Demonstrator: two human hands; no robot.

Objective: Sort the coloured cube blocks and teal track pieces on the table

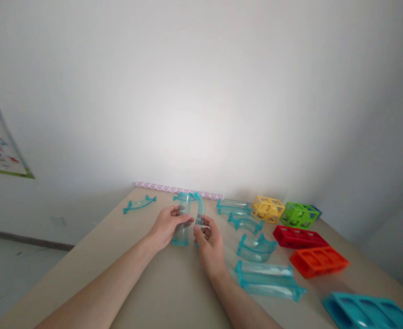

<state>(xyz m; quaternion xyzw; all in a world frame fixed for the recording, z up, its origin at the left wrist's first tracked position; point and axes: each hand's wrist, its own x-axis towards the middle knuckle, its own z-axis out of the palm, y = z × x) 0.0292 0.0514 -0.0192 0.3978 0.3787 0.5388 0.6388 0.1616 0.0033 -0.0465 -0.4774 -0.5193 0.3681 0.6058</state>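
Observation:
My left hand (171, 225) is closed around the side of a straight translucent teal track piece (185, 203), held upright over the table. Close beside it, my right hand (208, 240) grips a curved translucent teal track piece (200, 204), also held on end. The two pieces stand side by side with a narrow gap between them; their lower ends are partly hidden by my fingers. Behind them, another curved teal piece (177, 198) lies near the wall and is mostly covered. A further curved teal piece (140, 204) rests at the table's far left.
Several teal track pieces (270, 275) lie to the right on the beige table (153, 292). Beyond them sit a yellow frame block (268, 209), a green one (299, 214), and red (300, 237), orange (319, 261) and teal blocks (369, 310). A white wall (194, 91) bounds the back.

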